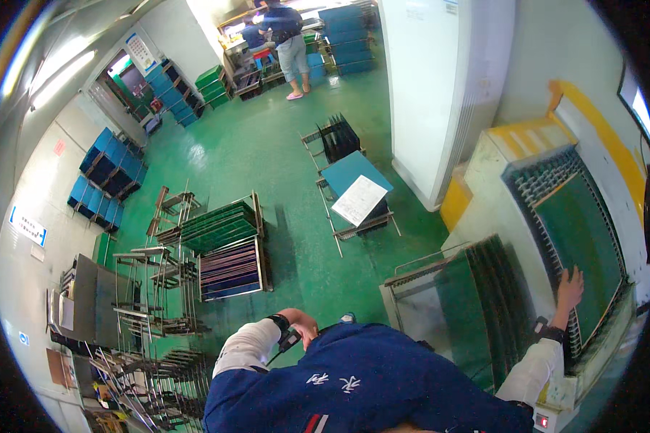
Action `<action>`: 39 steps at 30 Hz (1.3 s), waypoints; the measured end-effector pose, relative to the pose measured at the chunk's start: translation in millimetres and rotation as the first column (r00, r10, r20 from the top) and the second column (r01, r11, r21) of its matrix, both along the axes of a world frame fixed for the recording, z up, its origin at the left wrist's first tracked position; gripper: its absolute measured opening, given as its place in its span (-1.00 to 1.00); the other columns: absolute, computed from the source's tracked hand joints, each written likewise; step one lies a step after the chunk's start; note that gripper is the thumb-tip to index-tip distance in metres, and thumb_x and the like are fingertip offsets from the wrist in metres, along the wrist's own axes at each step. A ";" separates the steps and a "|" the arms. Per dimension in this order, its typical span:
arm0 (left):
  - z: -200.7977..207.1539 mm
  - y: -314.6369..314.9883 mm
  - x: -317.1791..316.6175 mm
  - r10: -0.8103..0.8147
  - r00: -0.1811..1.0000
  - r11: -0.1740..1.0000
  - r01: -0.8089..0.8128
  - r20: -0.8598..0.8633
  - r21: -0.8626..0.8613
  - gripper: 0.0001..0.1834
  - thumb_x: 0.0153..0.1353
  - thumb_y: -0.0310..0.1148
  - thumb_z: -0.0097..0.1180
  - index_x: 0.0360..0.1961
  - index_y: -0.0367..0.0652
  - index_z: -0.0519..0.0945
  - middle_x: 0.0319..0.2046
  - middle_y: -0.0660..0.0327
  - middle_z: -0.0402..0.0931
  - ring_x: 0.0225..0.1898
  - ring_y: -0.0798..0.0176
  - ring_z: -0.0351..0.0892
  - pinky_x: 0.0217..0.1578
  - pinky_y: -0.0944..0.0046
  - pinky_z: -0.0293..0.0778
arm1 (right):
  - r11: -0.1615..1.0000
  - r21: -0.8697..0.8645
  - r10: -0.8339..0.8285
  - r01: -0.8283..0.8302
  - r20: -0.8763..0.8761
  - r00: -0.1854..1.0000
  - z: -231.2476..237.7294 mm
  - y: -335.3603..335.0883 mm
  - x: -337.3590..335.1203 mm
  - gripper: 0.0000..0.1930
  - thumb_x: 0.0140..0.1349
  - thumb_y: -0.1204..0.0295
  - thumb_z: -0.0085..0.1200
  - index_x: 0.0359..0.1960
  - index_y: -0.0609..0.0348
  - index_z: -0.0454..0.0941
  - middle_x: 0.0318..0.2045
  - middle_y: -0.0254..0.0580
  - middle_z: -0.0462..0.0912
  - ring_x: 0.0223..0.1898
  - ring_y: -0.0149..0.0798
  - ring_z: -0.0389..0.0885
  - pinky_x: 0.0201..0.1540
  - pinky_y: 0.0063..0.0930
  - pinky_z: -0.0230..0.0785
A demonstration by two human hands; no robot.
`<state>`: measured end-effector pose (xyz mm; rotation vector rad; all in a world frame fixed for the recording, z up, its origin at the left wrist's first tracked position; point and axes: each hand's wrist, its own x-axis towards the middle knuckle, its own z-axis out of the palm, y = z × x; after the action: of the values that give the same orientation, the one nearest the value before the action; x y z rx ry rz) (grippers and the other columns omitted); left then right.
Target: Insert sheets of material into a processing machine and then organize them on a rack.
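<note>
Green floor (glossy) — blue-edged sign

1 green panel on roller bed

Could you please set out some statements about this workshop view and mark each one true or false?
1. The right hand is at the edge of the green panel. True.
2. The left hand also touches that panel. False: it is close to the person's own body, away from the panel.
3. A white paper sheet lies on a blue board. True.
4. The floor is grey. False: it is green.
5. The standing co-worker in the background wears pink footwear. True.
</note>
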<state>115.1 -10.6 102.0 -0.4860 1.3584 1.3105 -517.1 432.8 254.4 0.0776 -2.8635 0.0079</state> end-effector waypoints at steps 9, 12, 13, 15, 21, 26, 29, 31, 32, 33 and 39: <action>9.2 -1.1 -4.9 0.024 1.000 0.999 -0.024 0.009 0.027 -0.53 0.04 -0.03 0.16 -0.19 -0.22 0.56 -0.31 0.10 0.62 -0.29 0.27 0.59 -0.33 0.28 0.48 | 1.000 -0.014 -0.006 0.007 0.021 1.000 4.8 -0.8 8.4 -0.45 0.23 -0.12 -0.27 0.21 -0.25 0.23 0.25 -0.27 0.21 0.25 -0.05 0.17 0.20 0.02 0.05; 4.3 -3.7 -5.5 0.026 0.999 0.998 -0.028 0.026 0.050 -0.53 0.03 -0.03 0.17 -0.20 -0.23 0.56 -0.30 0.10 0.61 -0.30 0.27 0.59 -0.35 0.27 0.49 | 0.999 -0.031 -0.020 0.020 0.012 1.000 -0.7 3.4 3.6 -0.44 0.23 -0.13 -0.27 0.21 -0.25 0.23 0.25 -0.26 0.22 0.24 -0.04 0.17 0.19 0.03 0.05; 1.4 -3.2 -5.4 0.022 0.999 0.999 -0.023 0.046 0.028 -0.52 0.02 -0.03 0.18 -0.20 -0.23 0.56 -0.30 0.10 0.61 -0.31 0.28 0.59 -0.36 0.27 0.50 | 1.000 -0.027 -0.008 0.008 -0.010 1.000 -3.1 4.2 0.6 -0.44 0.22 -0.13 -0.27 0.21 -0.26 0.23 0.25 -0.25 0.22 0.24 -0.04 0.17 0.19 0.04 0.06; -5.5 -2.2 -3.5 0.011 0.998 1.000 -0.012 0.063 0.019 -0.52 0.02 -0.02 0.17 -0.21 -0.23 0.57 -0.30 0.11 0.61 -0.31 0.29 0.59 -0.38 0.27 0.50 | 0.999 -0.039 0.006 -0.007 -0.009 1.000 2.5 1.8 4.5 -0.45 0.23 -0.11 -0.25 0.20 -0.23 0.25 0.22 -0.23 0.25 0.23 -0.02 0.19 0.18 0.02 0.08; 4.6 -2.3 0.8 0.020 0.999 1.000 -0.021 0.038 0.013 -0.54 0.02 -0.01 0.14 -0.21 -0.18 0.59 -0.30 0.13 0.61 -0.35 0.30 0.58 -0.41 0.29 0.47 | 0.983 -0.086 0.155 -0.164 -0.108 0.982 6.6 -12.4 19.6 -0.52 0.25 0.03 -0.16 0.13 -0.03 0.35 0.09 -0.11 0.42 0.11 -0.02 0.34 0.14 -0.16 0.17; 2.3 -3.6 5.4 0.017 1.000 0.991 -0.016 0.007 -0.131 -0.55 0.04 -0.01 0.12 -0.20 -0.14 0.59 -0.29 0.16 0.61 -0.35 0.32 0.57 -0.42 0.31 0.46 | 0.810 -0.440 0.369 -0.387 -0.129 0.920 4.8 -22.8 56.8 -0.62 0.26 0.21 -0.08 0.02 0.16 0.44 0.00 -0.03 0.48 0.01 -0.04 0.42 0.07 -0.25 0.22; 38.9 -3.6 -3.4 0.000 0.999 1.000 -0.001 -0.044 -0.029 -0.57 0.04 -0.03 0.12 -0.20 -0.14 0.59 -0.29 0.19 0.61 -0.37 0.34 0.56 -0.44 0.32 0.44 | 0.639 -0.612 0.458 -0.467 -0.185 0.869 16.5 -56.7 120.1 -0.71 0.23 0.34 -0.02 -0.08 0.23 0.50 -0.15 -0.09 0.56 -0.10 -0.16 0.48 -0.03 -0.37 0.30; 9.0 -8.3 2.1 -0.092 0.995 0.995 0.091 0.037 0.034 -0.57 0.04 -0.04 0.13 -0.19 -0.15 0.59 -0.31 0.22 0.61 -0.36 0.36 0.57 -0.44 0.34 0.43 | 0.631 -0.618 0.492 -0.469 -0.148 0.858 15.6 -74.0 153.4 -0.74 0.22 0.38 0.00 -0.11 0.24 0.51 -0.18 -0.10 0.57 -0.14 -0.21 0.51 -0.09 -0.42 0.32; -6.7 -12.1 8.2 -0.094 0.995 0.995 0.093 0.038 0.036 -0.57 0.04 -0.04 0.13 -0.19 -0.15 0.59 -0.31 0.22 0.61 -0.36 0.36 0.57 -0.44 0.34 0.43 | 0.622 -0.626 0.526 -0.471 -0.112 0.843 13.4 -81.5 167.9 -0.76 0.21 0.42 0.02 -0.13 0.24 0.52 -0.21 -0.12 0.59 -0.19 -0.27 0.53 -0.14 -0.46 0.35; -23.9 -15.2 15.6 -0.052 0.998 0.995 0.049 0.035 0.083 -0.57 0.04 -0.03 0.13 -0.20 -0.15 0.59 -0.32 0.23 0.62 -0.35 0.37 0.57 -0.43 0.35 0.43 | 0.596 -0.659 0.555 -0.459 -0.075 0.828 13.3 -90.4 182.8 -0.78 0.19 0.44 0.04 -0.14 0.25 0.52 -0.23 -0.13 0.59 -0.23 -0.30 0.54 -0.18 -0.49 0.37; -17.0 -32.0 12.8 -0.143 0.988 0.983 0.135 0.056 0.126 -0.63 0.07 -0.13 0.07 -0.14 -0.09 0.57 -0.16 0.26 0.57 -0.05 0.24 0.48 0.07 0.17 0.29 | 0.657 -0.559 0.609 -0.506 -0.001 0.793 -32.4 -97.7 231.5 -0.72 0.06 0.50 0.10 -0.15 0.25 0.51 -0.13 -0.04 0.52 -0.12 -0.09 0.49 -0.01 -0.33 0.32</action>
<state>127.9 -42.6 85.0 -0.3414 1.2284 1.2439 -285.6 335.1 222.0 0.8909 -2.7604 0.9863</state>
